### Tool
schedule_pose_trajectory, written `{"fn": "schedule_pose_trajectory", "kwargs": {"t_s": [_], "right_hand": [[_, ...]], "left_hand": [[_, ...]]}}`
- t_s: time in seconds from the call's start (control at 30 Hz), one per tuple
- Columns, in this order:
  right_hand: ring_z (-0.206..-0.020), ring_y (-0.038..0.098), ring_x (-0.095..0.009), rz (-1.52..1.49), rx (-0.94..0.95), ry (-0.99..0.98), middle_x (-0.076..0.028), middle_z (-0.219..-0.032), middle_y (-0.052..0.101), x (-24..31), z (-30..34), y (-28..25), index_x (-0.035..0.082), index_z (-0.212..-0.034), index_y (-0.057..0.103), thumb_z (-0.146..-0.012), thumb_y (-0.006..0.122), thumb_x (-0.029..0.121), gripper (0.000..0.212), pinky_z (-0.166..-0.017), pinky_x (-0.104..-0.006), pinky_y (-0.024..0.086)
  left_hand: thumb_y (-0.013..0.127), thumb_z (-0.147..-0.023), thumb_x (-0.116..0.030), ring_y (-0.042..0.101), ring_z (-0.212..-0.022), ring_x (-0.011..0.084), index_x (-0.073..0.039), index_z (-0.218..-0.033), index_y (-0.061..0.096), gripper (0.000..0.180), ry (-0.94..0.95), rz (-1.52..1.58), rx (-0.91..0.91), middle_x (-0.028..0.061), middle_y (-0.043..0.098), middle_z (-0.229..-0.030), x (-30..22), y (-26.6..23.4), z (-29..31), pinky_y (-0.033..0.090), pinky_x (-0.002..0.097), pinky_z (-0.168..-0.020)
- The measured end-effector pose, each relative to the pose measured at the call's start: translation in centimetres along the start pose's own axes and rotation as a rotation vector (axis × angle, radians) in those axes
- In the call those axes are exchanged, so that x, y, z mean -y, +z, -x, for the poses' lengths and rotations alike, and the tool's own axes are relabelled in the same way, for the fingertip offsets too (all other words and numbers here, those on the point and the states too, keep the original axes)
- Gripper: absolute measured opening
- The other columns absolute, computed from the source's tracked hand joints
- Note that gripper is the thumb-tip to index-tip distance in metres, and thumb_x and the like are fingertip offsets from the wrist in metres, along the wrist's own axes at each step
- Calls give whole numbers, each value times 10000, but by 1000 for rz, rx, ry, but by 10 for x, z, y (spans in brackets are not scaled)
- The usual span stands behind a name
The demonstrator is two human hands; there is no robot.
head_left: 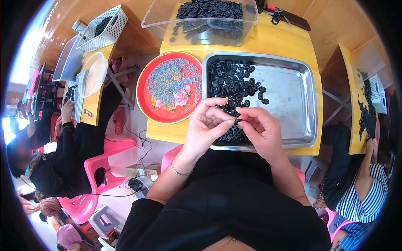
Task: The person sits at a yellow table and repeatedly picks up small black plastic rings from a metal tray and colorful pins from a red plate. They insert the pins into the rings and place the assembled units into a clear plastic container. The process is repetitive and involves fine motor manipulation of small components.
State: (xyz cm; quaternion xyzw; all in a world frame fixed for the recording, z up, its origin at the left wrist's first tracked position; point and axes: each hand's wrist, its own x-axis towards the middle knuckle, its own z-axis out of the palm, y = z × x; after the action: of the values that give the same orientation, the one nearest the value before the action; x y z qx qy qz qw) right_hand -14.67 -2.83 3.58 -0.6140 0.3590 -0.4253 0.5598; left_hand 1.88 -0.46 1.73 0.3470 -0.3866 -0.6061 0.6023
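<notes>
My left hand (203, 129) and my right hand (264, 132) meet over the near edge of a metal tray (312, 106). Both pinch a small black piece (237, 121) between thumb and fingers; much of it is covered by the fingertips. Black oval pieces with two holes (228, 81) lie heaped along the tray's left side, a few scattered toward its middle. Left of it stands a round red tray (141, 94) with a flower pattern, strewn with many small grey slender pieces (167, 75).
A clear plastic bin (150, 25) of black pieces stands at the table's far side. Scissors (276, 16) lie at the far right beside a dark case (295, 20). People work at side tables left and right. A pink chair (106, 154) and cables are on the left.
</notes>
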Motion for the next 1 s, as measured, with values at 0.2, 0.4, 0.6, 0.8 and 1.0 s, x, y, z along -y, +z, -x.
{"fn": "schedule_pose_trajectory", "kwargs": {"t_s": [0.2, 0.4, 0.6, 0.8, 1.0], "right_hand": [[-797, 558, -78, -62, -21, 58, -42, -872, 573, 0, 0, 2, -13, -1039, 567, -796, 556, -70, 250, -709, -198, 459], [-780, 613, -120, -31, -68, 36, -74, -850, 617, 0, -1, 3, 4, -967, 608, -764, 598, -43, 208, -698, -240, 503], [-766, 629, -134, 109, -48, -20, -78, -839, 631, 4, -1, 0, -4, -933, 619, -748, 618, -34, 188, -683, -242, 512], [-787, 592, -91, -52, -14, 107, -50, -850, 606, 1, -2, -1, -11, -978, 586, -772, 593, -69, 214, -712, -212, 478], [-795, 588, -88, -59, -30, 95, -55, -851, 608, 0, -2, 0, -9, -992, 569, -774, 597, -64, 226, -715, -213, 476]], "left_hand": [[583, -752, 121, 605, -805, 100, -16, -1156, 444, 449, 23, -25, 1, 58, 618, -825, 0, -1, 1, 482, 205, -724], [582, -757, 114, 601, -800, 95, -7, -1145, 459, 425, 20, -53, 3, 60, 617, -828, -2, -1, 2, 480, 204, -717], [588, -758, 105, 578, -798, 80, 3, -1139, 485, 409, 142, -296, 28, 46, 610, -820, -6, 1, 5, 457, 208, -715], [601, -748, 102, 570, -787, 76, 1, -1164, 468, 448, 127, -339, 22, 33, 600, -828, -8, 2, 6, 453, 211, -726], [631, -768, 43, 559, -739, 64, 2, -1064, 501, 326, -25, -174, 14, 26, 589, -814, -8, 2, 5, 458, 203, -702]]}}
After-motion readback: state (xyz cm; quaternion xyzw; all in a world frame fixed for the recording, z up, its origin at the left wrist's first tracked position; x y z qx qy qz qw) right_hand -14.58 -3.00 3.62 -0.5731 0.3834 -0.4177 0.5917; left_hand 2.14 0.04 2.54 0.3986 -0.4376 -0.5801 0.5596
